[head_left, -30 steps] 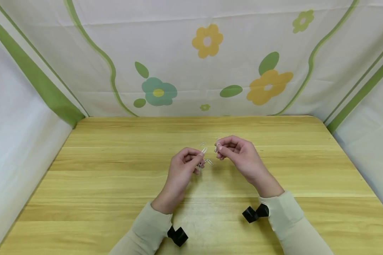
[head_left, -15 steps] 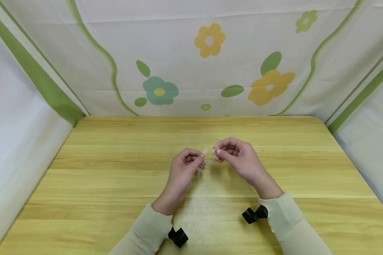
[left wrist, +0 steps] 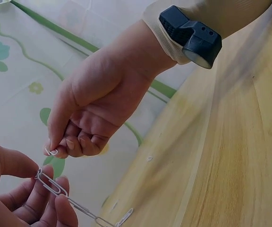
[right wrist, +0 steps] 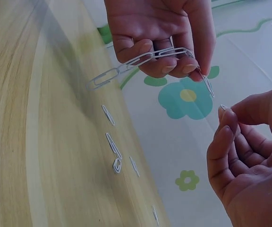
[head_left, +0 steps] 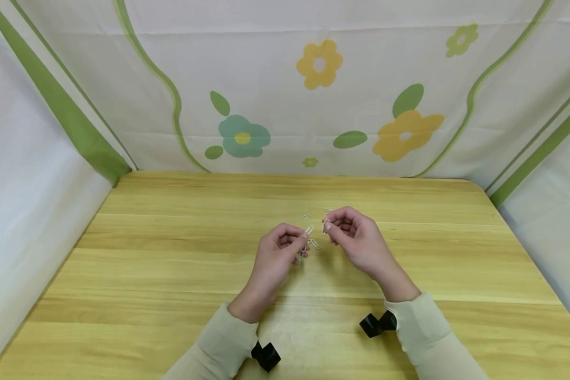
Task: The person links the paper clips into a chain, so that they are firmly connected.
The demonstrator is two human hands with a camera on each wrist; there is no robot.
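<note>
My left hand (head_left: 276, 254) pinches the end of a chain of white paper clips (right wrist: 105, 77) between thumb and forefinger. That end clip sticks up past the fingertips, while the linked ones hang down across the other fingers. Facing it, a short gap away, my right hand (head_left: 358, 237) pinches a single white paper clip (head_left: 325, 227) by thumb and forefinger. Most of this clip is hidden by the fingertips in the right wrist view. Between the two clips a gap shows in both wrist views.
Several loose paper clips lie on the wooden table (head_left: 171, 274) beneath and beyond the hands, among them one clip (head_left: 315, 244) below the gap and another (head_left: 305, 216) farther back. A white flowered cloth (head_left: 275, 95) stands behind the table. Each wrist wears a small black camera (head_left: 268, 357).
The right hand's clip has turned a little between the fingertips. The hands have come slightly closer together, both keeping their pinch. The head view has shifted slightly.
</note>
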